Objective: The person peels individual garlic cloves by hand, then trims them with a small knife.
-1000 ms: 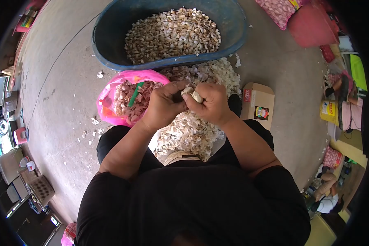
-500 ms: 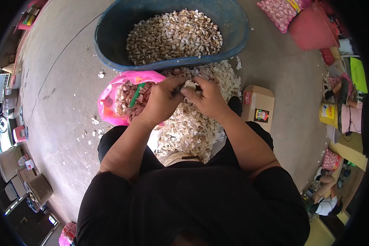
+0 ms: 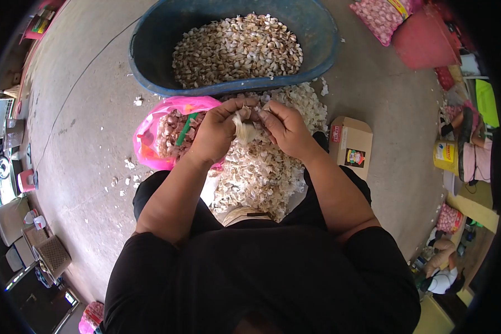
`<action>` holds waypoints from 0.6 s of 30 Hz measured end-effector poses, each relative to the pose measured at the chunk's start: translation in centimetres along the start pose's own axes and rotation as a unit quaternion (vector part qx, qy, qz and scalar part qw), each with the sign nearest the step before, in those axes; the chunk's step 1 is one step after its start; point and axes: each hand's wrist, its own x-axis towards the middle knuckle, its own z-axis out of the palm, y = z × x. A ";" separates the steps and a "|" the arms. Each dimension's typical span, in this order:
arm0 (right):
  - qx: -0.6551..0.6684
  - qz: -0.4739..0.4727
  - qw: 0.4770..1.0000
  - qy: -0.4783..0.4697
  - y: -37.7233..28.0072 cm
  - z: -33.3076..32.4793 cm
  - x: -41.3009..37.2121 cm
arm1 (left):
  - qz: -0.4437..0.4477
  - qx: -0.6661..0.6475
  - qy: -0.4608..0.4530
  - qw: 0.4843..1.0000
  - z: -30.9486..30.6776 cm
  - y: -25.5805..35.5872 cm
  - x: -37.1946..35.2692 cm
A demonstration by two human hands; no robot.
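My left hand (image 3: 214, 133) and my right hand (image 3: 286, 129) meet above a pile of papery garlic skins (image 3: 256, 172). Both have their fingers closed around pieces of garlic (image 3: 255, 113), mostly hidden by the fingertips. Pale, blurred garlic skin (image 3: 244, 130) hangs or drops beside my left thumb. Left of my hands lies an open pink plastic bag (image 3: 145, 142) holding purplish garlic bulbs (image 3: 170, 131) and a green strip (image 3: 185, 131). Beyond my hands stands a large blue tub (image 3: 145, 61) with many loose garlic cloves (image 3: 239, 50) inside.
A cardboard box (image 3: 352, 142) sits on the floor by my right foot. At the upper right are a net sack of garlic (image 3: 376, 19) and a red container (image 3: 426, 39). A yellow bucket (image 3: 445, 153) and other people (image 3: 445, 278) are at the far right.
My hands have turned and their fingers shifted on the garlic. Pale skin now shows loose below my left fingers, where the whitish piece was previously between both hands.
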 end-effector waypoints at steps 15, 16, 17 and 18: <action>-0.054 0.057 0.994 -0.072 1.2 1.0 0.2 | -0.180 -0.299 0.231 0.908 -0.7 -3.9 1.5; -0.073 0.035 0.995 -0.057 1.8 1.6 -0.1 | -0.181 -0.287 0.228 0.913 -0.5 -4.1 1.5; -0.092 0.013 0.995 -0.040 2.1 2.0 -0.3 | -0.182 -0.275 0.225 0.917 -0.4 -4.4 1.5; -0.107 -0.037 0.993 -0.019 2.0 2.0 -0.3 | -0.163 -0.265 0.198 0.930 -0.2 -4.0 1.2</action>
